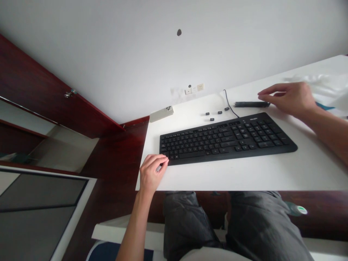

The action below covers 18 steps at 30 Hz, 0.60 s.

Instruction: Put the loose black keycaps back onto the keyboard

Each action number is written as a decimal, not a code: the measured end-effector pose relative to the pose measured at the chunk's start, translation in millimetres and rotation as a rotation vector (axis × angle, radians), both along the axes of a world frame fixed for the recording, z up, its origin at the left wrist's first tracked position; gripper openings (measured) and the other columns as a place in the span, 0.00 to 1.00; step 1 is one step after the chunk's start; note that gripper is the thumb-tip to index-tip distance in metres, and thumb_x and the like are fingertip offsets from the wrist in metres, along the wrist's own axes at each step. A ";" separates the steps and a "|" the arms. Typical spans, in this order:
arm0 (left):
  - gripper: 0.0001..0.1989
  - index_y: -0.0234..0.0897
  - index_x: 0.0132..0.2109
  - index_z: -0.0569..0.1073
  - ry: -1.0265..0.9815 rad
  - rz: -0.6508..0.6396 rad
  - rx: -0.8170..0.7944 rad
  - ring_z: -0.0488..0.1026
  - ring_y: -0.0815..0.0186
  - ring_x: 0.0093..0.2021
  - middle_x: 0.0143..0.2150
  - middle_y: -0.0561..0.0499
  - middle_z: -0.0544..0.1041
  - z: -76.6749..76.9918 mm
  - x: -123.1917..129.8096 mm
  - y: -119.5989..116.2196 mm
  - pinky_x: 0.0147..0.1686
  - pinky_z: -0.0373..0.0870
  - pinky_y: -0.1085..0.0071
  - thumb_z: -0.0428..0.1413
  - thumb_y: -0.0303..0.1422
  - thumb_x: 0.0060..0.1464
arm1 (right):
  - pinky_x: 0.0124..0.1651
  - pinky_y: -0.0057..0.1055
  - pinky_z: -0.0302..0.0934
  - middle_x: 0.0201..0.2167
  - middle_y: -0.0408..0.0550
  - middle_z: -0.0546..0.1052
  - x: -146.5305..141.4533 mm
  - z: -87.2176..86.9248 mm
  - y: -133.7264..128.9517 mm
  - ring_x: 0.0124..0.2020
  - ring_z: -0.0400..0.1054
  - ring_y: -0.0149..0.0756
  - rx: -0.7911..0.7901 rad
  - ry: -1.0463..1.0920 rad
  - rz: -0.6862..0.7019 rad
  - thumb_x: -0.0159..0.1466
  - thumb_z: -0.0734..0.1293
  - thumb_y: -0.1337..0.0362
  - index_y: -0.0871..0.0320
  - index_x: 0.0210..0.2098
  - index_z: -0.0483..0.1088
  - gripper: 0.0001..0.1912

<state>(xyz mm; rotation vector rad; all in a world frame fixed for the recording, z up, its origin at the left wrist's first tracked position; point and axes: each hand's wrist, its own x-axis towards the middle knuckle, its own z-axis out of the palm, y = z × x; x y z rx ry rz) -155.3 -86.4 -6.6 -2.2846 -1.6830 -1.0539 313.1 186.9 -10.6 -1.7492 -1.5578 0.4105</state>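
A black full-size keyboard (pixel 217 139) lies flat on the white table, tilted slightly up to the right. My left hand (pixel 152 172) is closed at its front left corner, thumb and fingers touching the edge there. Behind the keyboard lie several small black keycaps (pixel 212 119). A slim black stick-like tool (pixel 251 104) rests on the table near them; its exact kind is unclear. My right hand (pixel 292 96) hovers by the tool's right end, thumb and fingertips drawn together in a pinch. Whether something tiny sits between those fingertips cannot be made out.
A phone (pixel 161 114) lies at the table's back left corner. The keyboard's cable (pixel 230 103) runs back towards the wall. Crumpled clear plastic (pixel 326 87) is at the right, behind my right forearm. Wall sockets (pixel 194 88) are behind the table. A bottle (pixel 296 209) shows below its front edge.
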 end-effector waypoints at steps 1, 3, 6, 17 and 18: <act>0.06 0.42 0.44 0.83 0.006 0.005 0.001 0.82 0.60 0.45 0.44 0.48 0.86 -0.2 0.3 -0.4 0.49 0.81 0.58 0.62 0.26 0.65 | 0.45 0.39 0.66 0.33 0.46 0.84 -0.9 0.8 -0.7 0.42 0.79 0.46 -0.002 -0.006 -0.002 0.60 0.77 0.56 0.47 0.41 0.86 0.09; 0.06 0.43 0.44 0.83 0.019 0.020 -0.003 0.83 0.60 0.45 0.44 0.48 0.86 -0.3 0.8 -1.2 0.49 0.82 0.58 0.61 0.27 0.66 | 0.45 0.40 0.65 0.32 0.46 0.84 -2.4 2.3 -1.8 0.42 0.79 0.46 -0.009 -0.013 -0.005 0.61 0.77 0.56 0.47 0.41 0.86 0.09; 0.07 0.43 0.45 0.83 0.036 0.034 -0.008 0.83 0.59 0.45 0.45 0.47 0.86 0.0 1.3 -2.6 0.49 0.82 0.58 0.60 0.28 0.67 | 0.45 0.41 0.66 0.33 0.46 0.83 -4.0 4.2 -3.4 0.43 0.79 0.47 -0.016 -0.012 0.002 0.61 0.77 0.56 0.46 0.41 0.86 0.08; 0.07 0.43 0.46 0.82 0.072 0.040 -0.032 0.83 0.58 0.47 0.46 0.47 0.86 0.7 1.4 -5.5 0.52 0.80 0.59 0.59 0.29 0.69 | 0.48 0.41 0.68 0.34 0.47 0.83 -7.1 9.9 -7.8 0.41 0.77 0.44 -0.026 -0.009 0.026 0.62 0.77 0.56 0.49 0.43 0.86 0.11; 0.07 0.43 0.46 0.82 0.070 0.039 -0.033 0.83 0.58 0.47 0.46 0.47 0.86 0.7 1.5 -5.6 0.52 0.80 0.59 0.59 0.29 0.69 | 0.48 0.41 0.68 0.34 0.48 0.83 -7.4 10.3 -8.0 0.41 0.77 0.44 -0.024 -0.007 0.030 0.62 0.76 0.56 0.49 0.43 0.86 0.11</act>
